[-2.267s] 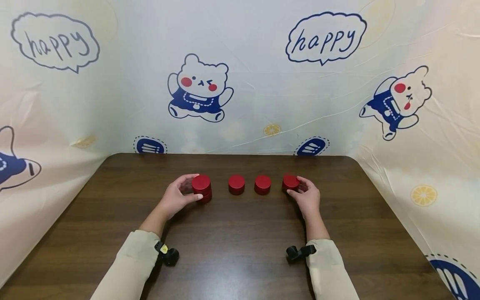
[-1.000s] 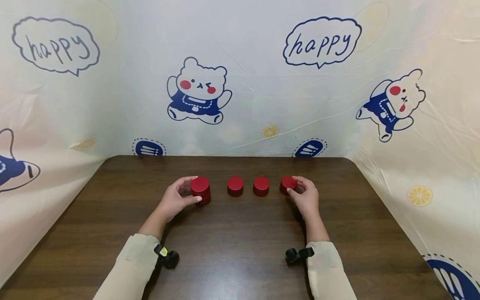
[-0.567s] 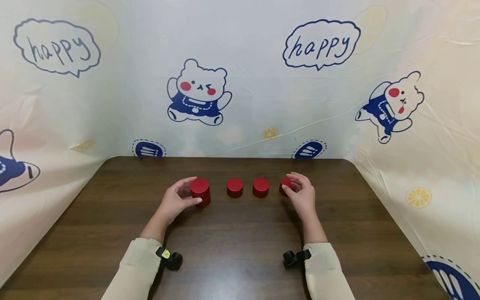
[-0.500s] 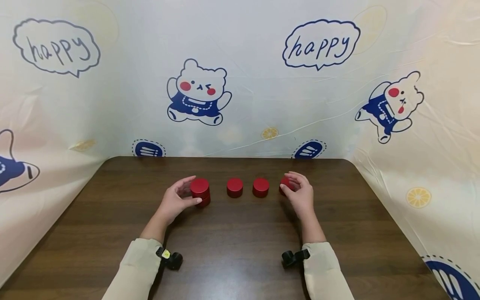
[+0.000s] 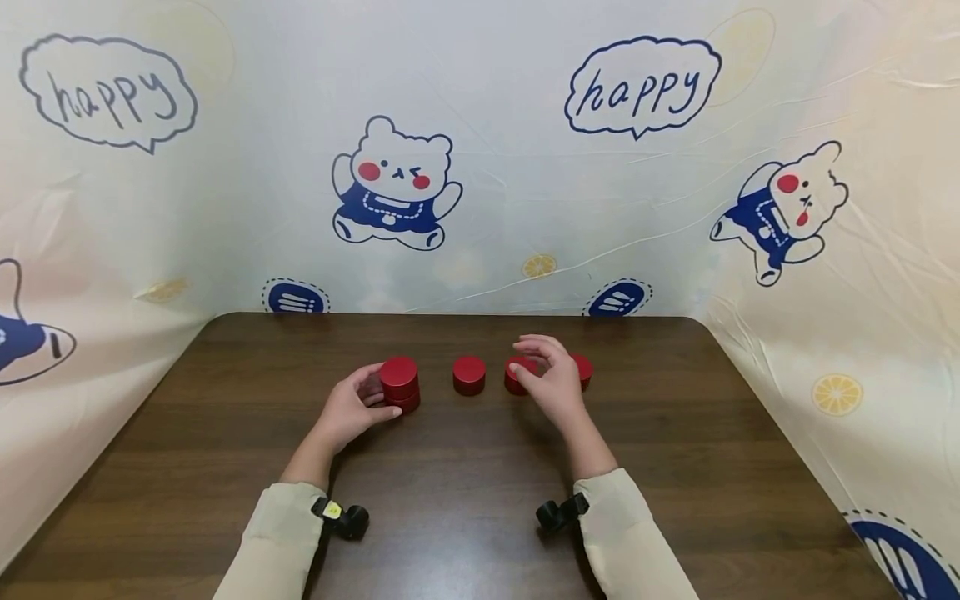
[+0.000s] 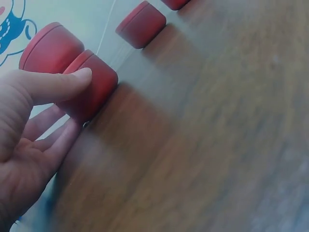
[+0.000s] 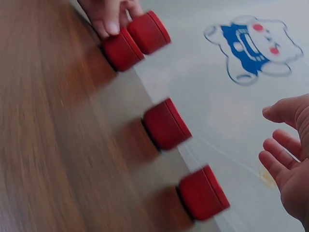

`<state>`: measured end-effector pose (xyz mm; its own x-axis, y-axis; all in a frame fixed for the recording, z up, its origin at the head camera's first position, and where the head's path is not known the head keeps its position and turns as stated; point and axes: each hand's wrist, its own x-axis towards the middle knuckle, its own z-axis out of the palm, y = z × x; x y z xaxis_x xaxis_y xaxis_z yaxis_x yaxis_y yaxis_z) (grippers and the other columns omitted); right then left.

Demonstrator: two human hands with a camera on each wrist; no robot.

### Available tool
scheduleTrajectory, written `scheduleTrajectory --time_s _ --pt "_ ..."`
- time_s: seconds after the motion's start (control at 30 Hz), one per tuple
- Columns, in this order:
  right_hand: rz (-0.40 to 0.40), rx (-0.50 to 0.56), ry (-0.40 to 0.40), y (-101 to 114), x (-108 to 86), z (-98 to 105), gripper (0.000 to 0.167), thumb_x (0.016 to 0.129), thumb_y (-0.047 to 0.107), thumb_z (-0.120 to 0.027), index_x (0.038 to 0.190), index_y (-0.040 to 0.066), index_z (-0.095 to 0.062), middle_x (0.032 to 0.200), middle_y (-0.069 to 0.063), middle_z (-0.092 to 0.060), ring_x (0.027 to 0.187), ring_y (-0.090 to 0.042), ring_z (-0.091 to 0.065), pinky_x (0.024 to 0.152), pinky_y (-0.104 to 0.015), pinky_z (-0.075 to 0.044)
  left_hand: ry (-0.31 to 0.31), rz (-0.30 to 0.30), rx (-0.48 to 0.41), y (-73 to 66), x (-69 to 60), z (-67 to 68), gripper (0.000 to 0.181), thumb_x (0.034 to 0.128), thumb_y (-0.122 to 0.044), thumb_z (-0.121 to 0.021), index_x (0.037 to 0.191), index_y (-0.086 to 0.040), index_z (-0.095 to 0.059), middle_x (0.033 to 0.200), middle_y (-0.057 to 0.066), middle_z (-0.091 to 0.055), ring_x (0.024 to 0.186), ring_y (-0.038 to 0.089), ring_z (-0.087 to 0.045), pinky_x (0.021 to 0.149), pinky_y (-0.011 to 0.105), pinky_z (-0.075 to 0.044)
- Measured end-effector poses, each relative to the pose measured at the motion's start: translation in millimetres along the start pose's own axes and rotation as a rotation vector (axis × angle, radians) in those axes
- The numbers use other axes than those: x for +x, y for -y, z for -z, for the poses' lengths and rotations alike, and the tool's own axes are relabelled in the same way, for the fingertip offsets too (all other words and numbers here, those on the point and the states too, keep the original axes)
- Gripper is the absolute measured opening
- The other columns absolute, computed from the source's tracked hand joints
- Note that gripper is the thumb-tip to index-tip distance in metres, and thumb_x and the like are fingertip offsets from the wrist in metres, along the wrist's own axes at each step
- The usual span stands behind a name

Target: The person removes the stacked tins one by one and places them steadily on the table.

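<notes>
1. Nearest to us, at the near side of the desk (image 5: pixel 465 467), lie a person's pale left sleeve (image 5: pixel 273 542) and right sleeve (image 5: pixel 630 533), with a black left wrist camera (image 5: pixel 348 522) and a black right wrist camera (image 5: pixel 555 515) at the cuffs.
2. Further in, toward the left edge, we see the left hand (image 5: pixel 348 412) gripping the lower red container (image 5: pixel 405 403), thumb on its near side and fingers behind.
3. On it, upright, we find the upper red container (image 5: pixel 399 375); both are round, and the wrist views show us lid seams.
4. Toward the right edge, the right hand (image 5: pixel 555 387) hovers above the desk, thumb and fingers wide apart, holding nothing; its own wrist view shows it to us clear of the containers.
5. Along the same row, nearer the far edge than the near side, we count three single upright containers, well apart: the second container (image 5: pixel 468 377) just right of the stack, the third container (image 5: pixel 513 383) partly behind the right thumb, and the rightmost container (image 5: pixel 583 372) partly hidden by that hand.
6. Beyond the far edge hangs a pale backdrop (image 5: pixel 495 125) on which we read "happy" beside cartoon bears.
</notes>
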<state>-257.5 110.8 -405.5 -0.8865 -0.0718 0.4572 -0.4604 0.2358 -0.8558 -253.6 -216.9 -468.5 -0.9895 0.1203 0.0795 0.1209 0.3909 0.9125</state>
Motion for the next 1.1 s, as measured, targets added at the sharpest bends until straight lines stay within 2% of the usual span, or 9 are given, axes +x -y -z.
scheduleTrajectory --time_s 0.07,0.17,0.3,0.5,0.77,1.1 --pt "0.019 -0.002 0.029 -6 3.3 -8 0.030 0.080 -0.008 -0.074 0.109 -0.009 -0.067 0.123 -0.026 -0.057 0.109 -0.038 -0.059 0.097 -0.051 -0.047 -0.012 -0.008 0.003 0.7 -0.4 -0.6 0.077 0.0749 -0.004 -0.084 0.141 -0.002 -0.044 0.133 0.023 -0.055 0.117 0.036 -0.057 0.097 0.040 -0.048" --pt "0.045 -0.020 0.078 -5 5.9 -20 0.030 0.080 -0.004 -0.076 0.109 -0.004 -0.069 0.122 -0.021 -0.060 0.108 -0.034 -0.060 0.096 -0.049 -0.049 -0.018 -0.023 0.007 1.3 -0.9 -0.8 0.075 0.0758 -0.005 -0.083 0.140 -0.002 -0.045 0.132 0.023 -0.056 0.116 0.036 -0.058 0.096 0.040 -0.049" --pt "0.066 -0.050 0.159 -2 9.1 -34 0.028 0.082 0.000 -0.077 0.109 0.001 -0.070 0.120 -0.013 -0.062 0.105 -0.031 -0.062 0.095 -0.045 -0.050 -0.020 -0.008 0.006 1.5 -1.2 -1.4 0.075 0.0756 -0.006 -0.084 0.140 -0.003 -0.046 0.132 0.021 -0.056 0.116 0.034 -0.058 0.096 0.038 -0.049" --pt "0.064 -0.079 0.258 0 11.9 -52 0.025 0.083 0.001 -0.075 0.108 0.002 -0.070 0.121 -0.013 -0.061 0.105 -0.034 -0.061 0.093 -0.046 -0.051 -0.023 0.016 -0.005 2.4 -1.5 -2.5 0.074 0.0752 -0.006 -0.084 0.139 -0.003 -0.047 0.131 0.020 -0.057 0.116 0.033 -0.059 0.097 0.037 -0.048" --pt "0.041 -0.096 0.292 1 12.3 -64 0.027 0.083 0.002 -0.076 0.109 0.005 -0.070 0.120 -0.006 -0.062 0.106 -0.027 -0.062 0.093 -0.032 -0.052 -0.030 0.009 -0.001 2.0 -1.9 -2.7 0.074 0.0748 -0.006 -0.084 0.139 -0.002 -0.047 0.129 0.021 -0.058 0.116 0.033 -0.059 0.096 0.036 -0.049" --pt "0.041 -0.082 0.327 4 12.2 -76 0.035 0.082 0.004 -0.078 0.115 0.004 -0.068 0.120 -0.005 -0.061 0.105 -0.021 -0.062 0.094 -0.034 -0.052 -0.024 0.005 0.034 2.6 -2.8 -3.2 0.073 0.0741 -0.009 -0.086 0.137 -0.001 -0.049 0.128 0.021 -0.059 0.115 0.033 -0.060 0.097 0.040 -0.048"
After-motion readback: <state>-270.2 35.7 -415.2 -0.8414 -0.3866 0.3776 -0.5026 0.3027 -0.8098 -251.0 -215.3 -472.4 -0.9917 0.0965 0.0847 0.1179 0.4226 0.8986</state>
